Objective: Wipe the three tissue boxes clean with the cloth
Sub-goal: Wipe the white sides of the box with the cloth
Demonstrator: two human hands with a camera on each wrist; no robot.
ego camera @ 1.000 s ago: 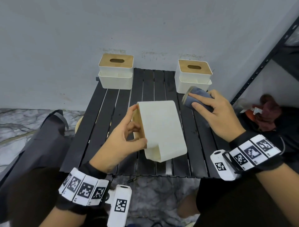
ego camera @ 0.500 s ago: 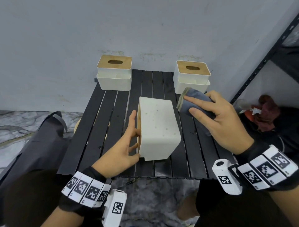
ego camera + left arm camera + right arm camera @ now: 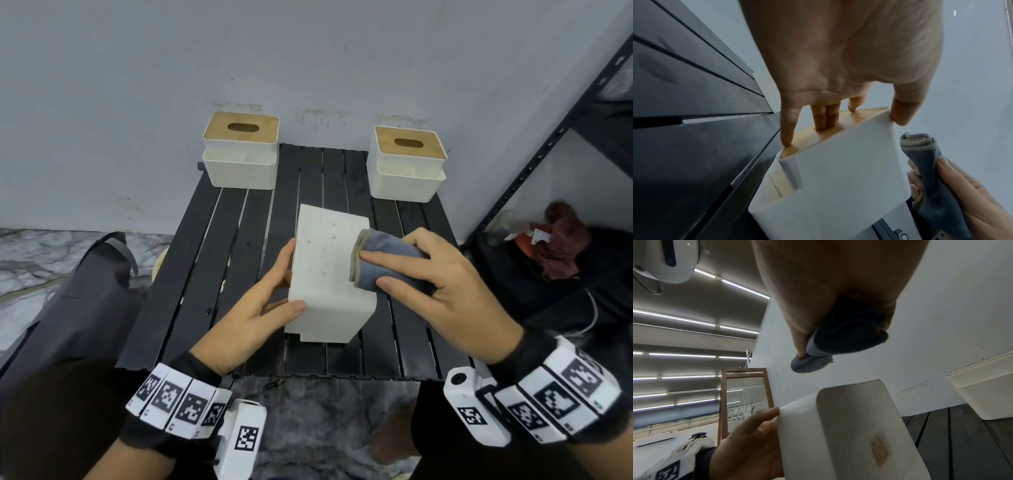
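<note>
Centrally on desk (image 3: 212, 260): speckled tissue box (image 3: 329, 274) tipped on its side. Left hand (image 3: 253, 308) gripping its left edge, fingers (image 3: 787, 129) on wooden lid, thumb on white face. Right hand (image 3: 445, 291) pinching folded cloth (image 3: 380, 260) against box's right edge. Two upright tissue boxes (image 3: 239, 154) (image 3: 406, 162) at rear corners.

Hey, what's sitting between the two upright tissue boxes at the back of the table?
Nothing: in the head view, only bare black slatted table separates the left wooden-lidded white tissue box from the right one.
</note>
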